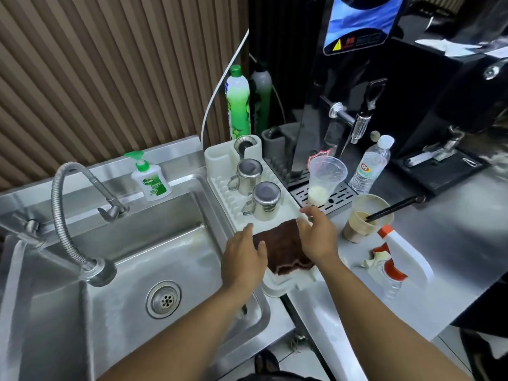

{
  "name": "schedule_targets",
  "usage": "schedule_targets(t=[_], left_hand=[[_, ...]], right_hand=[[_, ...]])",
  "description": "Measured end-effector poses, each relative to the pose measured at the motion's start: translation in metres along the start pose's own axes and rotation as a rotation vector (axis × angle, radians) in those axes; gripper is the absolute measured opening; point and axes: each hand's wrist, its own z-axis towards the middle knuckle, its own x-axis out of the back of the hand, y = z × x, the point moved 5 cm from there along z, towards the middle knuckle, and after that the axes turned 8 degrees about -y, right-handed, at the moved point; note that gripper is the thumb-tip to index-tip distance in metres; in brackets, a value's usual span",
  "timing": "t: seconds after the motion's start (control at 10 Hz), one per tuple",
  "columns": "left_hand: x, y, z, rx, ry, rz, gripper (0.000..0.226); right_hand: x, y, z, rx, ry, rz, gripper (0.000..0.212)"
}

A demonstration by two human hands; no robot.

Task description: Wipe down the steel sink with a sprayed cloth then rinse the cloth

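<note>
A brown cloth (283, 250) lies spread over the near end of a white dish rack (220, 171), right of the steel sink (170, 251). My left hand (243, 257) rests at the cloth's left edge, fingers apart, thumb touching the cloth. My right hand (317, 236) lies flat on the cloth's right side, fingers spread. Neither hand grips it. A white spray bottle (404, 255) with a red-orange nozzle lies on the counter to the right. The flexible steel faucet (71, 224) hangs over the basin's left side; no water shows.
Two steel cups (248, 174) stand upside down in the rack. A soap pump bottle (150, 178) sits on the sink's back ledge. A plastic cup (325, 178), a coffee cup with a straw (362, 221), a water bottle (371, 166) and a black drinks machine (357, 78) crowd the counter.
</note>
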Motion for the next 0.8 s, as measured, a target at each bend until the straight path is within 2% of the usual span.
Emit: schedule_targets(t=[0.1,0.2,0.3,0.5,0.6,0.8], left_hand=[[-0.02,0.014,0.003,-0.234,-0.105,0.37,0.051],[-0.045,0.007,0.009,-0.209,-0.354,0.629,0.066],[-0.052,-0.001,0.012,-0.145,-0.473,0.759,0.075],[-0.048,-0.003,0.012,-0.138,-0.472,0.853,0.077],[-0.045,0.001,0.011,-0.144,-0.476,0.802,0.075],[-0.011,0.003,0.003,-0.254,-0.228,0.677,0.058]], right_hand=[[-0.009,0.009,-0.002,0.05,-0.085,-0.235,0.021],[-0.033,0.019,-0.008,0.139,-0.359,-0.552,0.029],[-0.045,0.026,-0.015,0.172,-0.507,-0.756,0.048],[-0.041,0.027,-0.018,0.171,-0.538,-0.759,0.054],[-0.04,0.027,-0.018,0.159,-0.523,-0.745,0.053],[-0.036,0.003,-0.032,0.207,-0.417,-0.679,0.041]])
